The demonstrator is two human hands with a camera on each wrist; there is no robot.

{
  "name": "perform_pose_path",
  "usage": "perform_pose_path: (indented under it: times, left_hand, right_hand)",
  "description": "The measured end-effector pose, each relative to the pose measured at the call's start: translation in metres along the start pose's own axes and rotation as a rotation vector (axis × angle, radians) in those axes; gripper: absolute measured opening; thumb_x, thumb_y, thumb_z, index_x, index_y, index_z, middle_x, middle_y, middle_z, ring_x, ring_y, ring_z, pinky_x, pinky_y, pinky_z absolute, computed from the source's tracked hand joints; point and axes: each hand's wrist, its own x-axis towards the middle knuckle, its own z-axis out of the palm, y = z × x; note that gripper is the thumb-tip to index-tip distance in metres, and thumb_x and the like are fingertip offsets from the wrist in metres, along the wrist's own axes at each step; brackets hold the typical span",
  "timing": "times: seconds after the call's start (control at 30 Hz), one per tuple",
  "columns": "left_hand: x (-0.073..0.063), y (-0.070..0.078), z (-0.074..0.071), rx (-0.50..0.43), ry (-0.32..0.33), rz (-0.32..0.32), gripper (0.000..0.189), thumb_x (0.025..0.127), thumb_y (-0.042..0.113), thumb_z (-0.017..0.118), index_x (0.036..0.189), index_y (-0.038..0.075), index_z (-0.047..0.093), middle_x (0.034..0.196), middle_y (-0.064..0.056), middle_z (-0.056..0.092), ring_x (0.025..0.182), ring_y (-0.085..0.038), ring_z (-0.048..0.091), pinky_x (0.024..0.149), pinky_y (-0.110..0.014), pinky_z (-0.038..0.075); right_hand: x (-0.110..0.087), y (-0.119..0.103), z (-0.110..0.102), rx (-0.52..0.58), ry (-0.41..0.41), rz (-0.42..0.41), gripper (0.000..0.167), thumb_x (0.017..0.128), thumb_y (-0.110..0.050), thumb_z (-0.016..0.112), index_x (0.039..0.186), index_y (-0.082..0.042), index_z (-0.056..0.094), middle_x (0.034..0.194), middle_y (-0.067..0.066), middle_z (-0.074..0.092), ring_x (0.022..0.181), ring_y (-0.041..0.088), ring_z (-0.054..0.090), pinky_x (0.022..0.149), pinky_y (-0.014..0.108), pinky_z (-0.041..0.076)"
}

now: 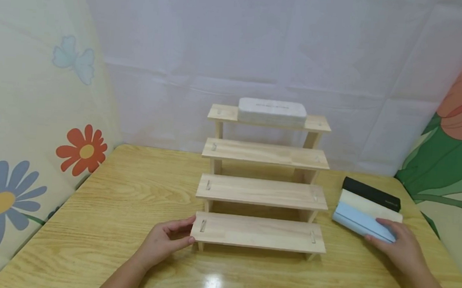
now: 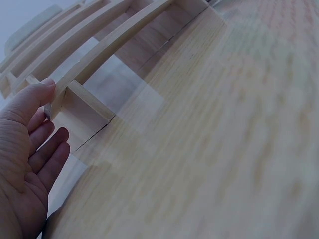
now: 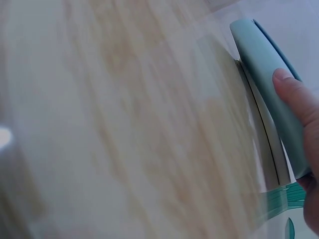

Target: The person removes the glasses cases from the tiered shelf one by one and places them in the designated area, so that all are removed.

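Note:
A four-step wooden display stand (image 1: 263, 191) stands in the middle of the table. My left hand (image 1: 165, 242) pinches the left end of its lowest step between thumb and fingers; in the left wrist view the thumb (image 2: 35, 99) lies on the board's edge. To the right, my right hand (image 1: 404, 248) grips the right end of a light blue glasses case (image 1: 357, 219), thumb on the near side and fingers over the top. This case leans over a cream case (image 1: 373, 205), with a black case (image 1: 369, 193) behind. In the right wrist view the blue case (image 3: 266, 79) is tilted.
A white oblong case (image 1: 272, 112) lies on the stand's top step. The wooden table (image 1: 98, 224) is backed by a white cloth (image 1: 180, 67), with flower-printed cloths (image 1: 10, 99) at the left and right sides.

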Motion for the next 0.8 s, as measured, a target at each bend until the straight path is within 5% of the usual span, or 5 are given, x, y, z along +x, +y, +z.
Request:
perform_pose_path:
  times: [0.8]
  left_hand:
    - [-0.0004, 0.0001, 0.0001, 0.005, 0.008, 0.007, 0.052, 0.084, 0.005, 0.075, 0.129, -0.011, 0.056, 0.131, -0.031, 0.056, 0.101, 0.005, 0.063, 0.085, -0.013, 0.052]
  right_hand:
    - [-0.0007, 0.0056, 0.0051, -0.013, -0.026, -0.011, 0.073, 0.083, -0.038, 0.078, 0.133, 0.007, 0.049, 0.136, 0.04, 0.043, 0.121, 0.059, 0.036, 0.098, 0.071, 0.028]
